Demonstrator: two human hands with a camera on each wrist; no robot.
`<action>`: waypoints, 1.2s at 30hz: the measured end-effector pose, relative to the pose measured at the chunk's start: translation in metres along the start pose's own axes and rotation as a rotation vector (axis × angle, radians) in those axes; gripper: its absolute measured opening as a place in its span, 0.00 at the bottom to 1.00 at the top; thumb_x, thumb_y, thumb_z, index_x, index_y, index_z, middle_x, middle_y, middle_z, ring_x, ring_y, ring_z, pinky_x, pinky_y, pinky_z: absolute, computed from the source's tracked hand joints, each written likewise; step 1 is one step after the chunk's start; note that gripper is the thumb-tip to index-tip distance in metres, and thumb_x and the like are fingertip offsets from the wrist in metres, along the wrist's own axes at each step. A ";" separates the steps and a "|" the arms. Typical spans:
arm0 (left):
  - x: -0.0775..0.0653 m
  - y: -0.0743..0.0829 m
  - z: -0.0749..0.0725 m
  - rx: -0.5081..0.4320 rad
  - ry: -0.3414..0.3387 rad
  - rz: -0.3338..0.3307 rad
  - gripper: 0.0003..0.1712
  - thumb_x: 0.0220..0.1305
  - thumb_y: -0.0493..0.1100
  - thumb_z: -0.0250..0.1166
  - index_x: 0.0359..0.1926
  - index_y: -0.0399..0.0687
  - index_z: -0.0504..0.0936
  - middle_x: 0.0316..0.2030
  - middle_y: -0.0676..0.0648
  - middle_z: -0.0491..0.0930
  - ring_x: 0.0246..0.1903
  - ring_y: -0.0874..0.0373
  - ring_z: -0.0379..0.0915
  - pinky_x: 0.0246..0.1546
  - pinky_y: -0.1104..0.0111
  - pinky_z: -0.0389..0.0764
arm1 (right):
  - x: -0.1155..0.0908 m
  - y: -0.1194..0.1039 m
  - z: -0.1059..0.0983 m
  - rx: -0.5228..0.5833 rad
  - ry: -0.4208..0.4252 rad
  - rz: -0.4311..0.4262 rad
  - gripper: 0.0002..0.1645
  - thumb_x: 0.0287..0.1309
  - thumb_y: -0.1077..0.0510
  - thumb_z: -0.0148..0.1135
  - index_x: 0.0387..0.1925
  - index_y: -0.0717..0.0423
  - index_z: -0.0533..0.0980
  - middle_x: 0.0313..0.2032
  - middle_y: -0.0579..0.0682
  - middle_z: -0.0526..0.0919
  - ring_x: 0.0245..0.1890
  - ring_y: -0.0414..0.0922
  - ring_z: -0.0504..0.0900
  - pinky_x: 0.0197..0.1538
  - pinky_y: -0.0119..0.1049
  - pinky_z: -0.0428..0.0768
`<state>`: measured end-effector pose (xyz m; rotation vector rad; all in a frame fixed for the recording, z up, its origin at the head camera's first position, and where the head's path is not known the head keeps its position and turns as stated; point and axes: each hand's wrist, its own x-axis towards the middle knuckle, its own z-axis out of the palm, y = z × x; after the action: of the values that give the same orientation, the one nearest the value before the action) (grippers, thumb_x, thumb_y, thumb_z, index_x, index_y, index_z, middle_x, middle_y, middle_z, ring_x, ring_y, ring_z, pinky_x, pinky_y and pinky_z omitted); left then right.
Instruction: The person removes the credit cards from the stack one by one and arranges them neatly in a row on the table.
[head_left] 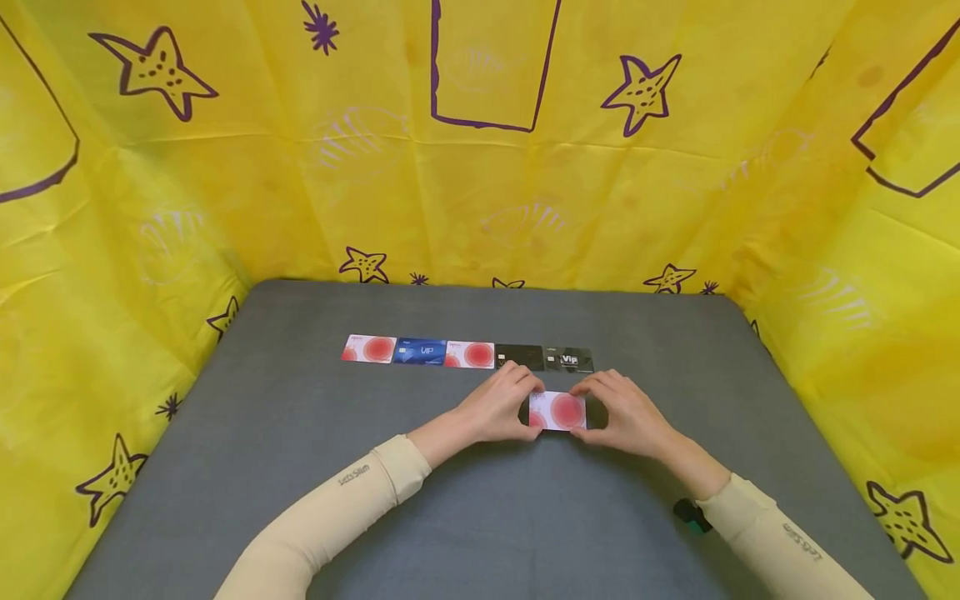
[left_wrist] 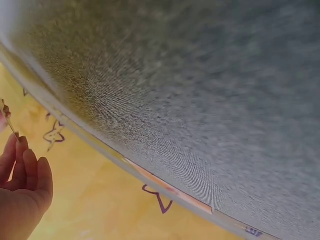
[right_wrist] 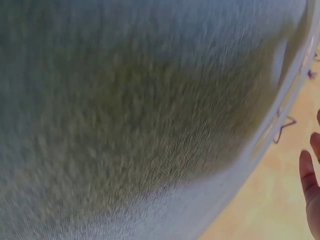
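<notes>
Both hands hold a white card with red circles (head_left: 557, 411) over the grey table, in front of a row of cards. My left hand (head_left: 498, 404) pinches its left end between thumb and fingers. At the opposite end, my right hand (head_left: 626, 415) grips the card the same way. In the left wrist view the left hand's fingers (left_wrist: 31, 175) meet the card's thin edge. Only a few right-hand fingers (right_wrist: 307, 172) enter the right wrist view. The left fingertips overlap the row's black card (head_left: 519, 357) in the head view.
The row also has a red-and-white card (head_left: 369, 348), a blue VIP card (head_left: 420, 351), a second red-and-white card (head_left: 470, 354) and a dark Vip card (head_left: 569, 359). Yellow patterned cloth (head_left: 465, 183) surrounds the grey table (head_left: 300, 433). A small dark object (head_left: 692, 515) sits by the right cuff.
</notes>
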<state>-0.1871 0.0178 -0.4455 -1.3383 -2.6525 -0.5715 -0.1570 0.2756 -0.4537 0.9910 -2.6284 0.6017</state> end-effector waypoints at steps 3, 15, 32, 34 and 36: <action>0.007 -0.002 0.003 -0.003 -0.006 -0.015 0.29 0.47 0.56 0.73 0.48 0.46 0.80 0.43 0.50 0.77 0.44 0.56 0.66 0.49 0.69 0.70 | 0.001 0.008 -0.001 0.005 -0.009 0.005 0.32 0.36 0.44 0.80 0.45 0.51 0.79 0.43 0.42 0.79 0.44 0.43 0.73 0.45 0.45 0.73; 0.039 -0.006 0.019 -0.006 -0.016 -0.067 0.29 0.46 0.57 0.74 0.47 0.46 0.81 0.42 0.50 0.77 0.46 0.56 0.67 0.51 0.69 0.71 | 0.001 0.040 -0.007 0.040 -0.041 0.052 0.31 0.38 0.47 0.80 0.46 0.50 0.80 0.45 0.45 0.79 0.48 0.47 0.72 0.52 0.48 0.70; 0.082 -0.004 0.031 0.033 -0.059 -0.121 0.28 0.47 0.57 0.72 0.47 0.47 0.82 0.43 0.51 0.78 0.46 0.56 0.68 0.51 0.69 0.70 | 0.000 0.078 -0.023 0.092 -0.096 0.107 0.29 0.41 0.52 0.80 0.48 0.52 0.80 0.46 0.49 0.79 0.49 0.49 0.69 0.52 0.49 0.69; 0.087 -0.004 0.033 0.025 -0.067 -0.128 0.28 0.47 0.57 0.72 0.47 0.48 0.82 0.44 0.51 0.78 0.47 0.56 0.68 0.52 0.69 0.69 | -0.001 0.081 -0.024 0.105 -0.108 0.130 0.29 0.41 0.53 0.80 0.48 0.52 0.80 0.46 0.50 0.79 0.50 0.50 0.69 0.52 0.50 0.70; 0.092 -0.004 0.035 0.011 -0.073 -0.135 0.27 0.47 0.57 0.72 0.47 0.48 0.82 0.44 0.51 0.78 0.47 0.56 0.68 0.53 0.69 0.69 | -0.002 0.085 -0.026 0.109 -0.126 0.157 0.28 0.42 0.53 0.80 0.48 0.52 0.80 0.47 0.50 0.79 0.50 0.50 0.68 0.52 0.51 0.70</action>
<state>-0.2434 0.0981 -0.4540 -1.2070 -2.8172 -0.5324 -0.2102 0.3466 -0.4557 0.8843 -2.8307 0.7485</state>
